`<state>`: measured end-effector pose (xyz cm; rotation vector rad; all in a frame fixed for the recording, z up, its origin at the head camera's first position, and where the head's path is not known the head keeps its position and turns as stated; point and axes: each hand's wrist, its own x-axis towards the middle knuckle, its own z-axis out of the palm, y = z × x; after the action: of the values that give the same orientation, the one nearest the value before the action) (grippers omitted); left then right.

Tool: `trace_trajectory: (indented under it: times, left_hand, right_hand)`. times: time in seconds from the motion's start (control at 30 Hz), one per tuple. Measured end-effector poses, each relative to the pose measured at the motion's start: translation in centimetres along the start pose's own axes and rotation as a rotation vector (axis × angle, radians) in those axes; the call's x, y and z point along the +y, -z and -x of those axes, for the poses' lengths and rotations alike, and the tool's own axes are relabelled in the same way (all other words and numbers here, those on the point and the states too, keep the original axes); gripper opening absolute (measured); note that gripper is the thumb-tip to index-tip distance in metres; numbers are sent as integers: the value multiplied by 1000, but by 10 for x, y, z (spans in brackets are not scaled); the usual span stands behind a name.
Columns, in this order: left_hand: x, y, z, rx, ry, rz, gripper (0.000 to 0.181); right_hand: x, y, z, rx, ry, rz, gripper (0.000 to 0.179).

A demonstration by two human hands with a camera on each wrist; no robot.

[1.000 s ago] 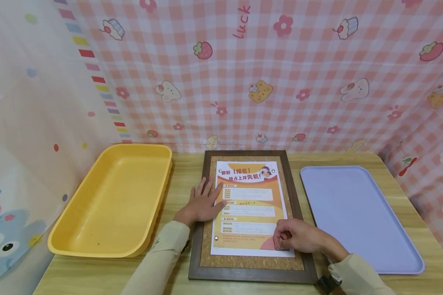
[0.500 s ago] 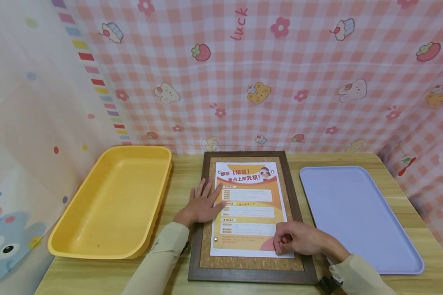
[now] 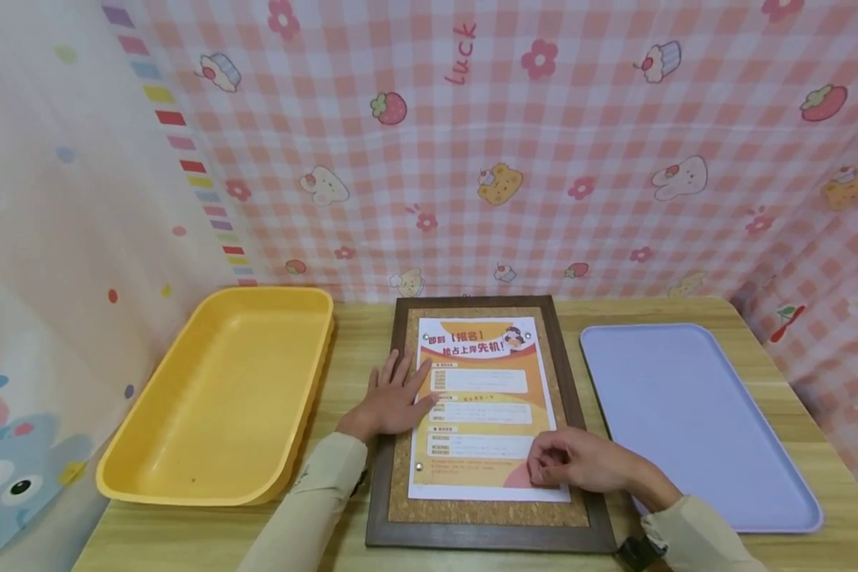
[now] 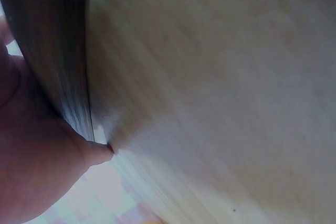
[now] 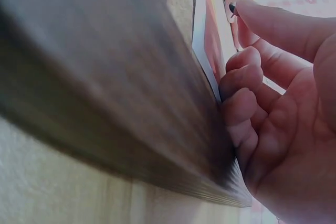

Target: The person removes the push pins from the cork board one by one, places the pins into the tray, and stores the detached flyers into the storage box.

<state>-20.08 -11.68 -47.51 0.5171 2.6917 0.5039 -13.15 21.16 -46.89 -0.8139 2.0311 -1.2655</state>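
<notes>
A printed orange-and-white sheet (image 3: 481, 381) lies on a cork board with a dark wooden frame (image 3: 486, 536). Silver thumbtacks show at its top left (image 3: 426, 337), top right (image 3: 527, 336) and lower left (image 3: 419, 467). My left hand (image 3: 392, 403) rests spread over the frame's left side and the sheet's edge. At the lower right corner, my right hand (image 3: 575, 461) has its thumb and forefinger brought together, other fingers curled against the sheet. In the right wrist view, a small dark shiny thumbtack (image 5: 232, 7) shows at the thumb's tip; the fingers mostly hide it.
To the left stands a deep yellow tray (image 3: 222, 397). A flat lavender tray (image 3: 693, 421) lies on the right, close to my right forearm. All rest on a wood-grain table (image 3: 357, 326), with a pink checked cloth (image 3: 436, 159) hanging behind it.
My right hand stays at the sheet's lower right corner, its fingers shifting slightly and the loop of thumb and forefinger a little wider. The left hand keeps its place.
</notes>
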Motion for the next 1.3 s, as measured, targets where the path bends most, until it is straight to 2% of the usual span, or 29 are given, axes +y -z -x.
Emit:
trace_trajectory:
  times: [0.17,0.4,0.6,0.8,1.0,1.3]
  left_hand:
    - [-1,-3,-2,-13,15,13,68]
    - [-4,-5,-4,11,-24,34,70]
    - [-3,-3,-4,-4,-26,28,69]
    - [-1,-1,-1,-3,-18,13,67]
    - [-2,-2,0,-5,-15,12,68]
    - [0,-1,0,-7,-17,11,68]
  right_hand:
    - [2,1,-1,-1,5,-31,12]
    - [5,4,3,47,57,-15,10]
    - [2,7,6,64,75,-86,9]
    - [2,15,11,123,61,-90,10]
    - [6,22,17,201,7,-85,8]
    - [5,40,29,318,-26,-113,16]
